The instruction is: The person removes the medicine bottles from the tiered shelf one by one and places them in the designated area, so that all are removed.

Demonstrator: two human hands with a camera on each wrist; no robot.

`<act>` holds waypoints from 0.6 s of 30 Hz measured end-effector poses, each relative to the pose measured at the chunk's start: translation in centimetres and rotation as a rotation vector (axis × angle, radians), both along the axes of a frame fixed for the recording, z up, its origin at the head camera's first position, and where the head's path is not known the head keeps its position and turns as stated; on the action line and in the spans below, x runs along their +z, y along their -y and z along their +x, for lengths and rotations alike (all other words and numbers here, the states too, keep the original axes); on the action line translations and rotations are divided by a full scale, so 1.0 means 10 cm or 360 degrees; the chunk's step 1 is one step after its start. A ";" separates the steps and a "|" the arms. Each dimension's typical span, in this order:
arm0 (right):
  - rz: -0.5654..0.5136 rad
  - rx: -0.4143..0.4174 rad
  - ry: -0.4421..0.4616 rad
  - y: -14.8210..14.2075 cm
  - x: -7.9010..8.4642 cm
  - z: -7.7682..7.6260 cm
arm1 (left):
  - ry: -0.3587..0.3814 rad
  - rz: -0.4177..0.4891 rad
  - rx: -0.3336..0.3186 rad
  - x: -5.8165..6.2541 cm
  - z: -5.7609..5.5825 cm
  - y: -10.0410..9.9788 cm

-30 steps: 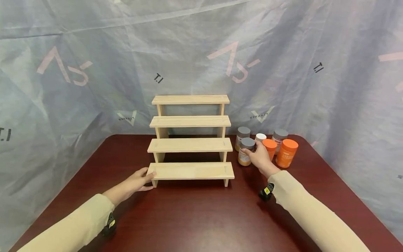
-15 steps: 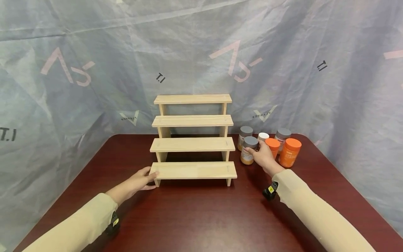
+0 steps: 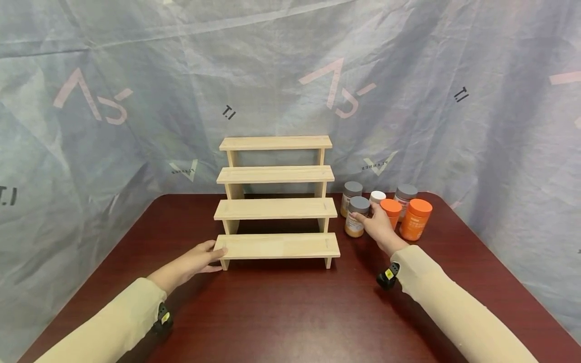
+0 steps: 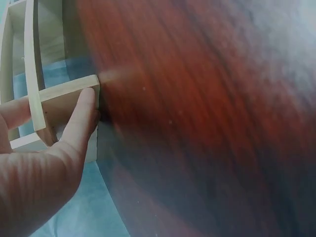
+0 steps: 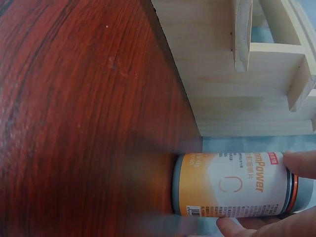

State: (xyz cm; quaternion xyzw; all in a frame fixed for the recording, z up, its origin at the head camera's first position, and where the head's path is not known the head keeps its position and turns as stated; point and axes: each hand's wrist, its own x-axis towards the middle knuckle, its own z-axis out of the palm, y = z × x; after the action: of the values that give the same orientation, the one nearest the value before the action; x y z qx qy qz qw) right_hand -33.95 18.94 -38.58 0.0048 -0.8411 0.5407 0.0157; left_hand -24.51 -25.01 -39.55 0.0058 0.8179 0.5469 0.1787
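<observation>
A pale wooden stepped shelf stand [image 3: 274, 208] rises in tiers at the table's middle in the head view. My left hand [image 3: 192, 262] holds the left end of its lowest shelf, thumb on top; in the left wrist view a finger [image 4: 81, 113] lies along the stand's side leg. On the right, my right hand [image 3: 381, 231] grips an upright grey-lidded supplement jar [image 3: 355, 226] near its lid. The right wrist view shows its white and orange label [image 5: 232, 185] and its base right at the tabletop.
Around the right hand stand another grey-lidded jar [image 3: 351, 194], a white-capped bottle [image 3: 377, 195] and an orange-lidded jar [image 3: 391, 207]. Farther right are a larger orange jar [image 3: 415, 220] and a third grey-lidded jar [image 3: 405, 194]. A grey curtain [image 3: 272, 75] hangs behind the dark red table [image 3: 281, 312].
</observation>
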 end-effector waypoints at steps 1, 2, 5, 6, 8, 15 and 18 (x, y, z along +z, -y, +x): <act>-0.0005 -0.0003 -0.0003 0.00 0.00 0.00 | -0.0007 0.0005 -0.0005 0.00 0.00 0.00; -0.0007 -0.0004 -0.0009 0.00 0.00 0.00 | -0.0019 0.0015 -0.0009 0.00 0.00 0.00; -0.0025 -0.0010 -0.0018 0.01 0.02 0.00 | -0.0046 0.0047 -0.0017 -0.02 -0.02 0.01; -0.0033 -0.0009 -0.0017 0.01 0.03 0.01 | -0.0050 0.0057 -0.0015 -0.02 -0.02 0.01; -0.0051 -0.0005 -0.0003 0.01 0.05 0.01 | -0.0048 0.0067 -0.0014 -0.03 -0.02 0.02; -0.0096 0.0034 0.0027 0.02 0.07 0.01 | -0.0040 0.0077 -0.0021 -0.01 0.05 0.05; -0.0073 0.0043 0.0007 0.03 0.11 0.02 | -0.0042 0.0098 -0.0009 0.01 0.06 0.08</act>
State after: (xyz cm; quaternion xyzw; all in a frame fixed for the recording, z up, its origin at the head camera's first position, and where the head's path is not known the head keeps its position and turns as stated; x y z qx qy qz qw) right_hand -33.74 18.63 -37.52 0.0148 -0.8284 0.5599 0.0067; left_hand -23.95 -25.78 -39.45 0.0208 0.8029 0.5712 0.1691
